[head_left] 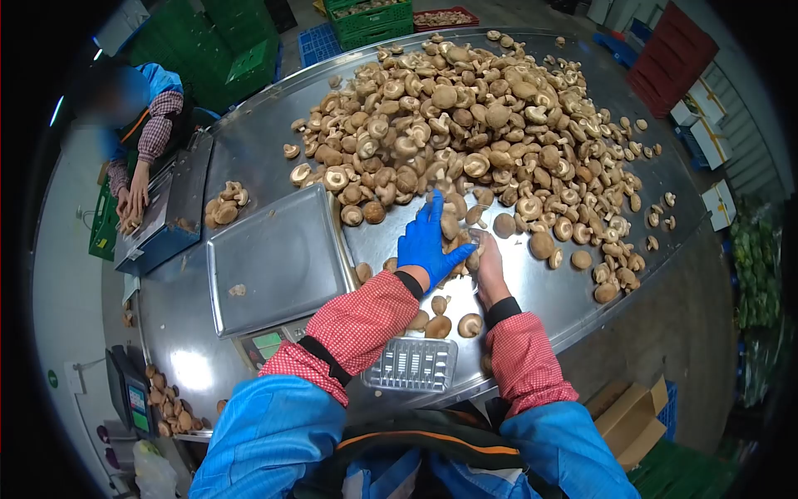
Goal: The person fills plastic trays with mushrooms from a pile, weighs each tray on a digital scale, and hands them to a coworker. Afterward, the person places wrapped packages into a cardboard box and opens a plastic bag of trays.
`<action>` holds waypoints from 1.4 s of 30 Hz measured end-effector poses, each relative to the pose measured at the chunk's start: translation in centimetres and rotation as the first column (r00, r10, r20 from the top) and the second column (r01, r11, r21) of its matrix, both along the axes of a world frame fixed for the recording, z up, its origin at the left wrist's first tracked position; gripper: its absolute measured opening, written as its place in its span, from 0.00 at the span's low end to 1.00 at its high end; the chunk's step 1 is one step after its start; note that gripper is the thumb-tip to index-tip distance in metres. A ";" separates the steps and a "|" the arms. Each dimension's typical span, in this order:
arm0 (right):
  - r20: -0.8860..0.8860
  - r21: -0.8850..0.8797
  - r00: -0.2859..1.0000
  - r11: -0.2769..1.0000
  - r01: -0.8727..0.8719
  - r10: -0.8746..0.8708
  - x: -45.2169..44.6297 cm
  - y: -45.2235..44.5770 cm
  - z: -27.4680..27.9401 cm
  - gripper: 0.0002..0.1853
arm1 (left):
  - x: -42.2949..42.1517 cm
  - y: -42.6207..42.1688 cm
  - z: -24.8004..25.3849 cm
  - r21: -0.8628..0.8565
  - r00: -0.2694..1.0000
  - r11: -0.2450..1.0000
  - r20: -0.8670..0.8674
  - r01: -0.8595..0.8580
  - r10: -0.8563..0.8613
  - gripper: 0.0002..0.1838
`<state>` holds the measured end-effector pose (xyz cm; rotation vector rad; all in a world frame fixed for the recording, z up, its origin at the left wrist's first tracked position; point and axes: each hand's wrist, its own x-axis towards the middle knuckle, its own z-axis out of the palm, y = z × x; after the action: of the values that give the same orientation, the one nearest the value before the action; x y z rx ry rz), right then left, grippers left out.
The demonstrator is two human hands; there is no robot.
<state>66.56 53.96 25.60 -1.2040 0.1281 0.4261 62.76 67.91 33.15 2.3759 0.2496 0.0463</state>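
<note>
A large heap of brown shiitake mushrooms [499, 116] covers the far part of the metal table. At its near edge, my left hand [426, 249] in a blue glove lies with fingers stretched forward and thumb out, against a few mushrooms [450, 224]. Close beside it, my bare right hand [489, 264] curls around a mushroom [474, 259], which its fingers partly hide. Below the hands sits a clear plastic tray [409, 364], with several loose mushrooms [438, 326] just above it.
Left of my hands is a scale with a metal pan [278, 258]. A co-worker's hands [135, 200] handle mushrooms at a metal box [170, 208]. Stray mushrooms [170, 407] lie at the near left corner. An open cardboard box [628, 424] stands right, below the table edge [598, 320].
</note>
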 end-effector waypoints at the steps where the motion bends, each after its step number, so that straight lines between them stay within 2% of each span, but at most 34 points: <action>1: -0.041 0.052 0.999 0.999 -0.004 0.006 -0.7 0.1 0.1 0.19 | -0.4 -0.2 0.3 0.032 1.000 0.999 -0.001 0.004 -0.004 0.62; 2: -0.067 0.096 0.998 0.995 0.005 0.002 -1.4 0.1 0.1 0.20 | -0.5 -0.2 -1.9 -0.072 0.988 0.997 0.153 0.033 -0.022 0.60; 3: -0.075 0.154 0.997 0.988 0.030 -0.019 -2.1 0.1 0.0 0.20 | -0.7 0.0 -2.2 -0.266 0.984 0.963 0.177 0.047 0.001 0.58; 5: -0.093 0.265 0.994 0.961 0.080 -0.057 -3.3 0.3 -0.5 0.20 | -0.6 1.2 -2.7 -0.615 0.975 0.784 0.212 0.085 0.061 0.55; 6: -0.100 0.284 0.994 0.956 0.080 -0.053 -3.7 0.1 -0.7 0.20 | -0.7 2.7 -3.3 -0.684 0.994 0.728 0.107 0.053 0.029 0.49; 7: -0.087 0.261 0.994 0.962 0.080 -0.059 -4.1 0.2 0.1 0.20 | -2.3 2.4 0.7 -0.818 0.997 0.574 0.010 -0.033 0.072 0.47; 8: -0.075 0.238 0.995 0.968 0.082 -0.066 -4.7 0.1 0.8 0.21 | -2.9 3.5 1.6 -0.915 0.992 0.387 -0.123 -0.117 0.009 0.46; 9: -0.063 0.214 0.995 0.973 0.084 -0.072 -5.2 0.2 1.4 0.21 | -3.5 4.6 2.2 -0.957 0.968 0.189 -0.236 -0.218 -0.079 0.46; 10: -0.044 0.172 0.995 0.980 0.097 -0.091 -5.6 0.4 1.5 0.21 | -3.9 5.0 2.6 -0.943 0.951 0.157 -0.306 -0.295 -0.050 0.44; 13: 0.065 0.060 0.990 0.991 0.122 -0.126 -6.6 2.1 1.7 0.21 | -4.2 5.2 1.9 -0.980 0.989 0.145 -0.140 -0.133 -0.038 0.39; 14: 0.128 0.033 0.984 0.992 0.125 -0.128 -7.0 2.8 1.8 0.21 | -4.6 4.9 1.7 -0.893 0.986 0.418 -0.133 -0.164 0.102 0.34; 15: 0.189 0.007 0.974 0.992 0.128 -0.127 -7.5 3.7 2.3 0.21 | -4.3 5.0 2.2 -0.697 0.981 0.716 0.121 -0.024 0.151 0.32; 17: 0.250 -0.045 0.960 0.989 0.142 -0.126 -8.4 5.4 3.4 0.22 | -6.0 5.5 2.9 -0.505 0.989 0.858 0.046 -0.098 0.140 0.34; 19: 0.340 -0.062 0.933 0.988 0.144 -0.114 -9.1 7.2 4.2 0.23 | -7.1 7.2 3.7 -0.481 0.986 0.872 0.082 -0.086 0.143 0.34; 20: 0.368 -0.128 0.927 0.984 0.123 -0.068 -9.5 8.0 4.6 0.24 | -7.6 8.4 3.9 -0.469 0.985 0.880 0.100 -0.080 0.143 0.35; 21: 0.285 -0.059 0.956 0.994 0.087 -0.067 -10.2 9.3 6.1 0.25 | -7.9 9.8 3.9 -0.510 0.979 0.853 0.090 -0.110 0.180 0.35; 23: 0.392 -0.155 0.920 0.986 0.061 0.005 -11.0 11.8 7.1 0.25 | -8.9 13.1 3.9 -0.550 0.971 0.830 0.129 -0.098 0.200 0.33; 24: 0.363 -0.181 0.930 0.983 0.002 0.065 -11.2 13.1 6.9 0.26 | -9.3 15.0 4.0 -0.573 0.973 0.815 0.129 -0.086 0.193 0.32; 25: 0.479 -0.298 0.867 0.954 0.015 0.136 -11.4 14.5 7.6 0.26 | -9.4 17.6 3.5 -0.581 0.979 0.813 0.146 -0.032 0.143 0.31; 26: 0.278 -0.289 0.924 0.940 -0.180 0.262 -12.0 15.2 8.3 0.26 | -10.0 20.0 3.0 -0.543 0.980 0.838 0.143 -0.040 0.139 0.31; 27: 0.068 -0.241 0.918 0.899 -0.364 0.390 -13.0 15.9 10.4 0.26 | -10.6 22.0 3.4 -0.507 0.981 0.861 0.138 -0.046 0.133 0.31; 28: 0.065 -0.175 0.913 0.905 -0.387 0.403 -13.6 17.3 10.3 0.25 | -11.3 24.0 4.1 -0.475 0.989 0.878 0.097 -0.054 0.113 0.31; 31: 0.104 -0.343 0.780 0.759 -0.554 0.617 -14.8 18.9 11.2 0.22 | -13.3 28.5 5.5 -0.284 0.997 0.956 -0.046 -0.074 0.064 0.33; 34: 0.200 -0.475 0.736 0.722 -0.504 0.646 -15.2 19.9 11.6 0.20 | -14.7 31.4 5.4 -0.038 0.982 0.998 -0.184 -0.045 0.037 0.37; 35: 0.231 -0.511 0.711 0.705 -0.492 0.664 -15.1 19.9 11.7 0.20 | -15.1 31.8 5.1 -0.024 0.988 0.999 -0.156 -0.021 0.017 0.35; 37: 0.175 -0.488 0.715 0.690 -0.534 0.677 -14.9 19.9 12.1 0.18 | -15.1 31.5 5.4 0.009 0.994 0.999 -0.102 0.031 -0.030 0.33; 38: 0.161 -0.486 0.712 0.683 -0.545 0.683 -14.6 19.7 12.0 0.18 | -15.2 31.9 4.9 0.080 0.996 0.994 -0.047 0.077 -0.074 0.31; 41: 0.134 -0.479 0.709 0.671 -0.566 0.693 -14.4 19.3 12.3 0.16 | -15.5 32.5 3.6 -0.110 0.999 0.994 -0.029 0.024 -0.028 0.31; 42: 0.131 -0.480 0.704 0.666 -0.571 0.698 -14.3 19.1 12.4 0.16 | -15.7 32.1 4.2 -0.124 0.999 0.992 -0.041 -0.022 0.017 0.31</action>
<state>52.22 73.09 37.97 -1.7136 -0.5371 0.8608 47.02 99.99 37.31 2.2520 0.2866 -0.0080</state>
